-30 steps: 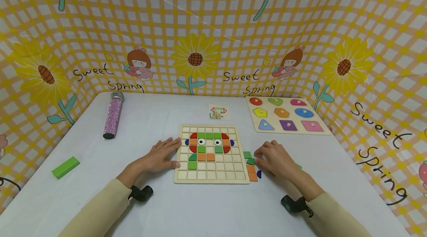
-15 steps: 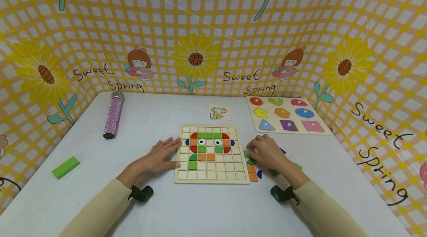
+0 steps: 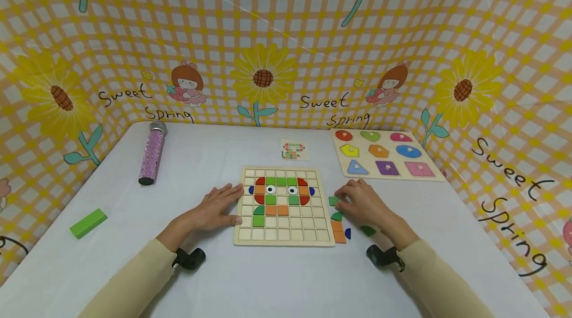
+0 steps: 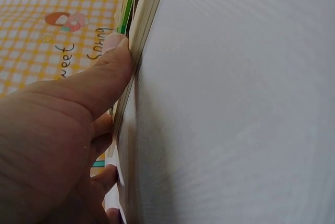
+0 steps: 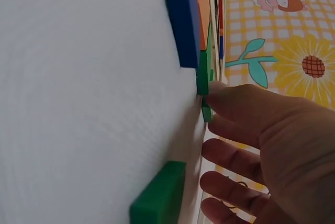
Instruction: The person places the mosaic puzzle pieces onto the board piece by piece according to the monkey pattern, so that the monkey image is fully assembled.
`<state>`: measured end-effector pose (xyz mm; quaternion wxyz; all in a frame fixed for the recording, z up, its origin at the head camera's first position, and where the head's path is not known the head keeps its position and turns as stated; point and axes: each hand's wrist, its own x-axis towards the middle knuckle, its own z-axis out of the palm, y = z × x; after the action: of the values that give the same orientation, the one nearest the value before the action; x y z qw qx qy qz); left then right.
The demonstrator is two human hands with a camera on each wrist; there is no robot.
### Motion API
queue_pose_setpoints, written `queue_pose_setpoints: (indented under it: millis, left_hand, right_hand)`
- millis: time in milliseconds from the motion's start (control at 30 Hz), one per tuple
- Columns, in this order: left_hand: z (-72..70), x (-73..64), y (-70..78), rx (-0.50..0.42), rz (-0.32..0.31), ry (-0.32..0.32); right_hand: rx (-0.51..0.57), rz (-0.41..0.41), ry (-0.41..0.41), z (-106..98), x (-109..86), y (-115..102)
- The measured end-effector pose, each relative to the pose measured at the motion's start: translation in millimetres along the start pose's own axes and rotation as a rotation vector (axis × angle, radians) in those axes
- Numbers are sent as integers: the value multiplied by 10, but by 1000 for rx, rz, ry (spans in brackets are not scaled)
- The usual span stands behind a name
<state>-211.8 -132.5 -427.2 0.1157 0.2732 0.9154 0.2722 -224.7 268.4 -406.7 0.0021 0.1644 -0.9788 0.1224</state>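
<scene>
A wooden grid board point(image 3: 308, 234) lies flat, bearing a face-like pattern of red, green, orange and blue tiles with two eye pieces. My left hand point(image 3: 216, 208) rests along its left edge, fingers spread; in the left wrist view the thumb point(image 4: 104, 75) presses against that edge. Right of the board, my right hand point(image 3: 364, 203) pinches a green square tile point(image 3: 332, 201) between thumb and index finger, close over the table. Just below it lie a green quarter-round tile point(image 3: 336, 216), orange square tiles point(image 3: 338, 232) and a blue half-round tile point(image 3: 347, 234).
Another green tile point(image 3: 368, 231) lies under the right wrist. A small pattern card point(image 3: 304, 155) sits behind the board. A knob shape puzzle point(image 3: 359, 156) stands at the back right, a glittery microphone point(image 3: 152, 156) at back left. A green block point(image 3: 88, 223) lies far left.
My right hand has moved left to the green square tile, and that tile has shifted slightly away from the board and toward the back. My left hand stays where it was.
</scene>
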Motion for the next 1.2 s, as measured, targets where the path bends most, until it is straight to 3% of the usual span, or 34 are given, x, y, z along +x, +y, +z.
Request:
queue_pose_setpoints:
  millis: [333, 500, 733, 1200]
  left_hand:
    - [0, -5, 14, 0, 11, 1]
    - [-4, -7, 18, 3, 2, -3]
    - [-2, -2, 6, 11, -6, 0]
    - [-1, -1, 12, 7, -2, 1]
  right_hand:
    - [-6, -26, -8, 9, -9, 39]
    - [35, -51, 14, -25, -39, -46]
    - [47, -174, 36, -33, -104, -392]
    - [19, -318, 62, 171, -79, -1085]
